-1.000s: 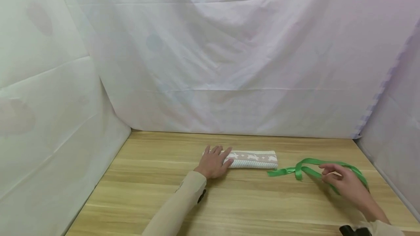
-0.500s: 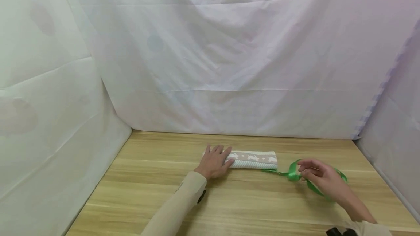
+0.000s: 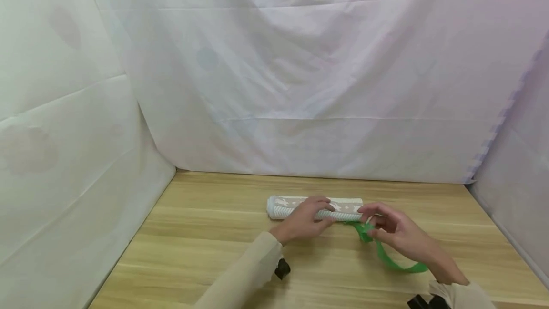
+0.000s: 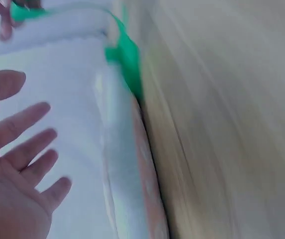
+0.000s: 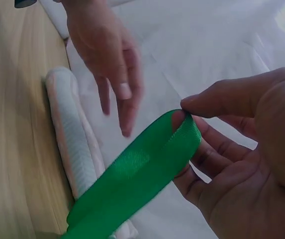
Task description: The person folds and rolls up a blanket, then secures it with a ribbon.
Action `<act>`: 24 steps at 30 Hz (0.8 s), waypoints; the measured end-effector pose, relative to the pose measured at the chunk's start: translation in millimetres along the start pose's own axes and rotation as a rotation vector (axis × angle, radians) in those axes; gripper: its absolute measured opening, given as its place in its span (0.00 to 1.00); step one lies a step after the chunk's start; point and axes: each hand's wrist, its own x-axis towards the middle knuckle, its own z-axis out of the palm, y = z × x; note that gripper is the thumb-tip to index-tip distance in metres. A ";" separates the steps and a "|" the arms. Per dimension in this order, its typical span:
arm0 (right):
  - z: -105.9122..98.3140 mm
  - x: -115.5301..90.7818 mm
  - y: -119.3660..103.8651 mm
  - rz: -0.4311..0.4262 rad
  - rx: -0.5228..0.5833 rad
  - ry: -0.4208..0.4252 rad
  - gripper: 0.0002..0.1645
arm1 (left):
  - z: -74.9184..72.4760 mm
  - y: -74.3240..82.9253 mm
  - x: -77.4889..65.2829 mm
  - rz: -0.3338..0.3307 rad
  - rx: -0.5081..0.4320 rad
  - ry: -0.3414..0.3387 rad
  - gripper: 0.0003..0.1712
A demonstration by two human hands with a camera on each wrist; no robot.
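Observation:
A rolled towel (image 3: 283, 208), white with a beige band of white animal shapes, lies lengthwise across the table. Over its middle hovers my left hand (image 3: 305, 219), fingers spread and loosely bent; the left wrist view shows that hand (image 4: 20, 169) holding nothing, apart from the roll. Near the towel's right end, my right hand (image 3: 401, 235) pinches a green ribbon (image 3: 392, 262) between thumb and fingertips. In the right wrist view the ribbon (image 5: 137, 164) forms a loop hanging from the pinch. One stretch of ribbon reaches the towel's front edge; whether it runs underneath is hidden.
The wood-grain table (image 3: 206, 252) ends at a pale cloth backdrop (image 3: 300, 147) behind, with more cloth at both sides. Both sleeves carry black wrist devices, one showing below the left cuff (image 3: 282, 269).
My right hand has moved left with the ribbon, up to the towel's right end. My left hand has lifted from the towel's left end and shifted right, uncovering that end.

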 end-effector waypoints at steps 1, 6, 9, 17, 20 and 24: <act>2.2 2.6 -0.7 -0.008 0.017 -0.015 0.25 | 0.4 4.6 0.4 -0.008 -0.080 -0.023 0.20; 14.7 14.2 -6.5 -0.006 0.083 -0.066 0.25 | 1.3 19.3 -1.8 -0.059 -0.475 -0.127 0.23; 21.2 19.5 -9.4 -0.023 0.095 -0.086 0.23 | 1.7 20.9 -5.5 -0.089 -0.652 -0.183 0.24; 29.2 22.1 -10.3 -0.009 0.070 -0.056 0.23 | 1.5 18.1 -15.7 -0.088 -0.947 -0.181 0.22; 30.1 22.3 -7.3 -0.044 0.065 -0.058 0.23 | -2.1 17.7 -19.1 -0.081 -1.015 -0.166 0.22; 30.1 22.0 -3.8 -0.052 0.059 -0.054 0.23 | -7.8 14.4 -24.5 -0.114 -1.038 -0.145 0.22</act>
